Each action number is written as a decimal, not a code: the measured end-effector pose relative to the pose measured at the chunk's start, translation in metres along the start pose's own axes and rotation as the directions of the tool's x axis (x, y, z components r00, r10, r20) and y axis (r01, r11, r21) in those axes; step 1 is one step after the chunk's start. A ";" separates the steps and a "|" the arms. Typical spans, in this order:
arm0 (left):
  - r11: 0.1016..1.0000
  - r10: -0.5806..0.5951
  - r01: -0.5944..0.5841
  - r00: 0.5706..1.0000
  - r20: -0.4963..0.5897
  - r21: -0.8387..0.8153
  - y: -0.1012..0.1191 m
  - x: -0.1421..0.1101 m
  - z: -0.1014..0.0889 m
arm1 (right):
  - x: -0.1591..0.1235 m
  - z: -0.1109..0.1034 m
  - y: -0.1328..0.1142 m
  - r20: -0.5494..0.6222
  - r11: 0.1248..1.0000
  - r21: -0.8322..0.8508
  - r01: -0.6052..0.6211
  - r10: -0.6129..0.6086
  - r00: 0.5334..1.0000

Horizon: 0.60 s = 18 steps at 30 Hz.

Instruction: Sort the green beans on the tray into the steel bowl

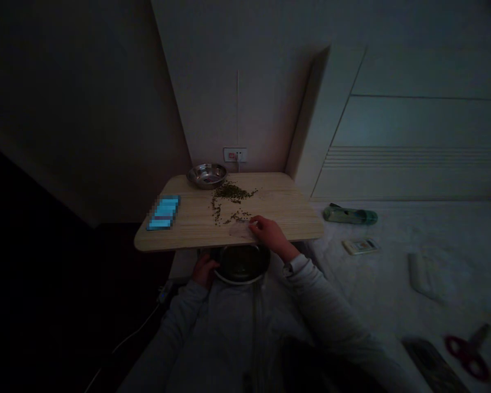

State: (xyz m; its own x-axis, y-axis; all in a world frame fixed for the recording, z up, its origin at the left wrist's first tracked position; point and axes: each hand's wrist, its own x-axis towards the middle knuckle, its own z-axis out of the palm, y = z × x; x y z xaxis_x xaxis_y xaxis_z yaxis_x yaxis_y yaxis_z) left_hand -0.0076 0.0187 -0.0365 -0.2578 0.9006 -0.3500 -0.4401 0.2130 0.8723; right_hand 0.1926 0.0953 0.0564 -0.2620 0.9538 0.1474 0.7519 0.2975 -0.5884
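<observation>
My right hand (270,236) is at the front edge of a wooden-topped table (180,232), its fingers pinched on a thin, pale see-through piece (239,230) lying against the tabletop. Dim light hides exactly what kind of piece it is. Just beyond it, small green beans (231,191) are scattered in a loose heap and trails. Below the table edge, my left hand (205,269) grips the left rim of a dark round bowl (243,263) at my lap. The bowl's contents are too dark to make out.
A shiny metal bowl (207,176) stands at the table's back left, with a lit phone (163,212) nearer the front. On the bed at right lie a green bottle (350,215), another phone (360,246), a pale packet (422,274), a remote (433,363) and red-handled scissors (468,355).
</observation>
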 end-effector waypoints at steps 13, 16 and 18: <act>0.997 -0.025 0.024 1.000 -0.007 -0.070 0.002 -0.003 0.004 | -0.007 0.001 -0.004 0.065 1.000 0.003 0.029 -0.029 0.997; 0.998 -0.025 0.024 1.000 -0.009 -0.053 0.005 -0.006 0.005 | -0.008 0.001 -0.004 0.064 1.000 0.003 0.021 -0.021 0.998; 0.999 -0.015 0.014 1.000 -0.027 -0.052 0.004 -0.005 0.005 | -0.008 0.001 -0.004 0.064 1.000 0.004 0.018 -0.019 0.998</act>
State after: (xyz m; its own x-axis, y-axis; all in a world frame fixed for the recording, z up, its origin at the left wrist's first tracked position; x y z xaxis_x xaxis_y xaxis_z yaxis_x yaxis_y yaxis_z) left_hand -0.0039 0.0165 -0.0293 -0.2738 0.8869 -0.3722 -0.4874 0.2057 0.8486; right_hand 0.1911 0.0865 0.0572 -0.3141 0.9433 0.1070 0.7444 0.3147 -0.5889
